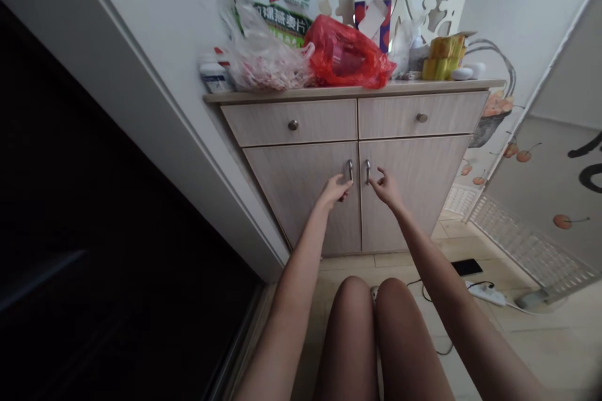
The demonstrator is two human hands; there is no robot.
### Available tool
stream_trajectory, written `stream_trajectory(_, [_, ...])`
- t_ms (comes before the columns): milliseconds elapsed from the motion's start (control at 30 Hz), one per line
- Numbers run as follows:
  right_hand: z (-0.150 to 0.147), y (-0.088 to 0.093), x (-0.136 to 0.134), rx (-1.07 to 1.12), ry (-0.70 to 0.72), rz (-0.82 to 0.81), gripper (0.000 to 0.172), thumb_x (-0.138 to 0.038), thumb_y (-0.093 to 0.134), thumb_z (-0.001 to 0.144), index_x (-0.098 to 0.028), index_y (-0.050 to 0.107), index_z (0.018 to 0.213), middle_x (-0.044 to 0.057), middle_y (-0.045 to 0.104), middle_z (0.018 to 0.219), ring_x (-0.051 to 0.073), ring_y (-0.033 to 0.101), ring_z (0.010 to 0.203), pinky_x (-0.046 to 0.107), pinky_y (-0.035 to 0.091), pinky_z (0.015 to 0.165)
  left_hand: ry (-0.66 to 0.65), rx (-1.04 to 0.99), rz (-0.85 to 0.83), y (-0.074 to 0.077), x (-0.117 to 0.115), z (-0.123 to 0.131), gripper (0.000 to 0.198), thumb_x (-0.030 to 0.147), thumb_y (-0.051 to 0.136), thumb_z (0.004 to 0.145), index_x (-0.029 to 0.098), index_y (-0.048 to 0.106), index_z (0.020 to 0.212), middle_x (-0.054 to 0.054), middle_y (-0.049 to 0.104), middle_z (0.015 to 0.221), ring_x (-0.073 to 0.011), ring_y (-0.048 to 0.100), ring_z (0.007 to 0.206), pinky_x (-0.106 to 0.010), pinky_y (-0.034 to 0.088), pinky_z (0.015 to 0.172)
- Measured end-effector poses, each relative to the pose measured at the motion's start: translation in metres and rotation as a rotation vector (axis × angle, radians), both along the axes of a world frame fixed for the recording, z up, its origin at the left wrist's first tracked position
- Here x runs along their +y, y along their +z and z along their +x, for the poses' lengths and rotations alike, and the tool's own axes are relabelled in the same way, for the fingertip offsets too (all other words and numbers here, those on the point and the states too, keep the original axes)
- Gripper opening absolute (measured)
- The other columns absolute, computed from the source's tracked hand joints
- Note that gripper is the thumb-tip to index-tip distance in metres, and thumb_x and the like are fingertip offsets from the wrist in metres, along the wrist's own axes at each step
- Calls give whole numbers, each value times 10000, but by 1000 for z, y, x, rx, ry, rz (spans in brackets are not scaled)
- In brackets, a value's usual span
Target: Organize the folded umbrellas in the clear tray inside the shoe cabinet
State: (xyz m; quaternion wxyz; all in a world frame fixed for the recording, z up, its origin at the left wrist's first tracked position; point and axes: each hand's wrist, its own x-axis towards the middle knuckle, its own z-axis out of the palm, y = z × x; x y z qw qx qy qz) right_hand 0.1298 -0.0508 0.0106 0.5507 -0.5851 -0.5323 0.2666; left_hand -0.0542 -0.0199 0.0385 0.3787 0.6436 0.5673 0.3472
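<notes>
At the centre seam of the pale wood-grain two-door cabinet [301, 200], the left hand [335, 191] has its fingers curled about the lower end of the left metal door handle [350, 169]. The right hand [386, 188] is loosely spread, forefinger just beside the right metal door handle [367, 170]; contact cannot be confirmed. Both doors sit shut. Above them, two drawers with round metal knobs [293, 124] are likewise shut. On the tabletop [470, 83] lie a crumpled red plastic bag [345, 56], a clear plastic bag [268, 66], a green-and-white packet [282, 12] and yellow packs [441, 56]. On the floor, right, lies a white power strip [486, 293].
</notes>
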Motion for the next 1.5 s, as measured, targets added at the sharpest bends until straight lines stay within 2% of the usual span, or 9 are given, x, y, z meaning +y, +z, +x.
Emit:
stream_trajectory(133, [12, 9, -42, 549, 461, 112, 788, -359, 639, 801, -312, 335, 1526, -153, 202, 475, 87, 174, 409, 207, 211, 460, -402, -905, -90, -4, -36, -30, 523, 235, 534, 952, 321, 444, 1460, 120, 284, 506, -51, 233, 361, -165, 283, 448])
stream_trajectory(200, [10, 10, -54, 694, 556, 127, 786, -307, 624, 803, -374, 316, 1523, -155, 142, 469, 90, 86, 411, 212, 150, 443, -422, -1173, -65, -13, -50, -29, 513, 196, 493, 956, 352, 464, 1445, 117, 222, 501, -58, 144, 357, -166, 233, 415])
stream_trajectory(500, [-11, -23, -45, 831, 513, 109, 654, -338, 621, 804, -325, 452, 1435, -159, 111, 454, 98, -2, 438, 237, 72, 441, -236, -1365, -76, -60, -56, 9, 487, 157, 419, 977, 322, 485, 1430, 110, 180, 519, -71, 120, 375, -188, 254, 438])
stream_trajectory(633, [-2, -25, -36, 590, 438, 65, 598, -442, 584, 858, -298, 480, 1429, -137, 195, 486, 96, 137, 420, 220, 170, 469, -216, -1162, -115, -58, -38, 5, 554, 170, 519, 938, 325, 434, 1463, 121, 273, 519, -56, 231, 382, -178, 296, 485])
stream_trajectory(767, [-1, -16, -15, -53, -80, 61, 519, -502, 577, 884, -171, 634, 1280, 34, 581, 755, 165, 515, 704, 274, 363, 646, 211, -552, 146, -40, -9, 14, 389, 244, 616, 892, 209, 621, 1279, 1, 607, 745, -120, 576, 693, -249, 445, 715])
stream_trajectory(867, [-10, -12, 5, -481, -364, 123, 471, -461, 557, 919, -154, 644, 1266, 176, 619, 1173, 275, 520, 1072, 370, 367, 860, 441, -45, 386, -30, 8, 33, 232, 316, 640, 883, 166, 714, 1044, -136, 678, 1102, -235, 602, 1058, -337, 424, 912])
stream_trajectory(967, [-23, -11, 24, -595, -407, 46, 404, -427, 509, 955, -160, 663, 1218, 174, 627, 1202, 291, 501, 1114, 406, 328, 915, 422, 219, 398, -28, 20, 52, 295, 377, 621, 898, 167, 707, 1086, -168, 696, 1140, -288, 589, 1122, -386, 389, 947])
stream_trajectory(1200, [-31, -13, 31, -513, -424, 63, 302, -356, 476, 967, -134, 680, 952, 136, 656, 953, 262, 502, 982, 387, 320, 834, 393, 361, 474, -41, 21, 57, 302, 328, 479, 965, 171, 732, 1015, -160, 734, 1041, -274, 607, 1029, -387, 363, 919])
stream_trajectory(1500, [-8, -36, -56, -518, -500, 173, 293, -415, 513, 923, -196, 706, 897, 92, 721, 975, 263, 537, 997, 398, 270, 895, 455, 287, 686, -67, -66, 5, 236, 332, 521, 935, 200, 715, 911, -139, 730, 915, -279, 592, 1000, -411, 374, 948])
